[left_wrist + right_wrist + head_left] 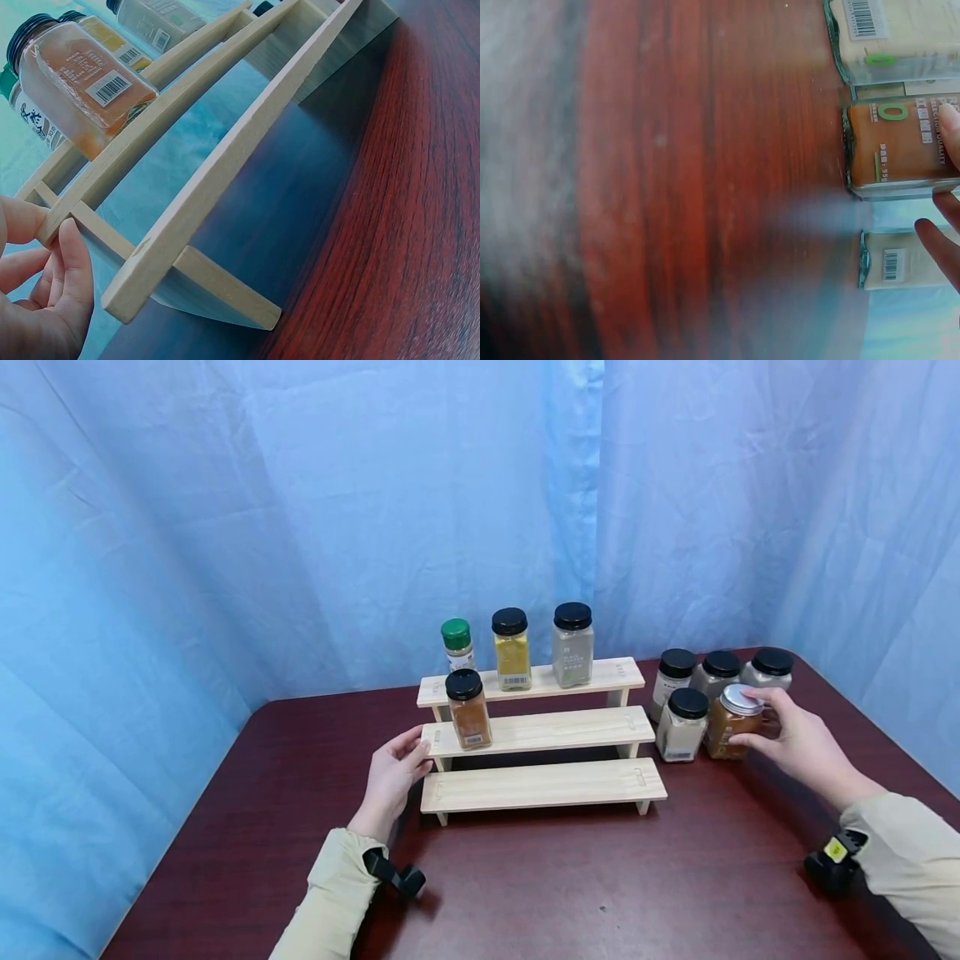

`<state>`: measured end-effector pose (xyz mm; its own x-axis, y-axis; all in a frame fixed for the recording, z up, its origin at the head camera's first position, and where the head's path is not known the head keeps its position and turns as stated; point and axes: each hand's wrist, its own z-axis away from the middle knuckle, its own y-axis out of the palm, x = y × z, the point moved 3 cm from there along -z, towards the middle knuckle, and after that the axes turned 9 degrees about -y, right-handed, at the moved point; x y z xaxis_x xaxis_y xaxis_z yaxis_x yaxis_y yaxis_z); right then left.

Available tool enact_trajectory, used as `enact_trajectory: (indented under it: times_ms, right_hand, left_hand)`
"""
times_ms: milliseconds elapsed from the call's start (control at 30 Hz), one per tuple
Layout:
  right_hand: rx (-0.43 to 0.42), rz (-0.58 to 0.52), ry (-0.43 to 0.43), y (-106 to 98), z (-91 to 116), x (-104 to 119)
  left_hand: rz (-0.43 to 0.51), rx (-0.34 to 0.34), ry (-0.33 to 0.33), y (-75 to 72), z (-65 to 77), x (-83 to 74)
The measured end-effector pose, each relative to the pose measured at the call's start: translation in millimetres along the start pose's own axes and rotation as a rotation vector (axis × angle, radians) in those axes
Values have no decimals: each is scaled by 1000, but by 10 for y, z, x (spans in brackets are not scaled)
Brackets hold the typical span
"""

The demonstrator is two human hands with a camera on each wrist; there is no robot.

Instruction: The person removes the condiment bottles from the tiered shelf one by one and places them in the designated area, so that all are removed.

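Observation:
A three-tier wooden rack point(540, 785) stands on the table. My left hand point(392, 772) pinches the left end of its middle shelf point(127, 161) between thumb and fingers. On that shelf sits a black-lidded jar of orange-brown spice point(470, 718). The top shelf bears a green-capped bottle point(458, 647), a yellow spice jar point(512, 656) and a grey pepper jar point(573, 652). At the right, my right hand point(798, 735) grips a silver-lidded spice jar point(727, 727), thumb and fingers on its sides and lid. The right wrist view shows its brown contents and only some fingertips point(951, 127).
Beside the gripped jar stands a black-lidded jar of pale powder point(682, 731). Behind them are a white-labelled jar point(671, 681) and two more black-lidded jars, one at the far right point(768, 670). Blue curtains point(337, 527) hang around the dark red table point(562, 885).

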<state>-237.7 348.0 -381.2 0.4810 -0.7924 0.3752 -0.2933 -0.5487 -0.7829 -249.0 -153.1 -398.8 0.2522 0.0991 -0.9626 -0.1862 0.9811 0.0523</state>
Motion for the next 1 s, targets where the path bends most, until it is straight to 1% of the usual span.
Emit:
enact_trajectory:
  times_ms: [200,633,767,867,1000]
  right_hand:
    - [1,18,-10,-5,-2,-11]
    - [-29,1,-43,6,-18,-27]
    - [-35,9,-54,9,-21,-28]
    - [-31,15,-49,7,-22,-27]
    - [-12,15,-30,8,-25,-34]
  left_hand:
    - [-5,-6,2,-1,-4,0]
    - [-12,-1,11,-3,14,-5]
    - [2,-1,19,3,17,-7]
    - [8,0,20,6,13,-4]
    - [-17,-3,21,-3,11,-3]
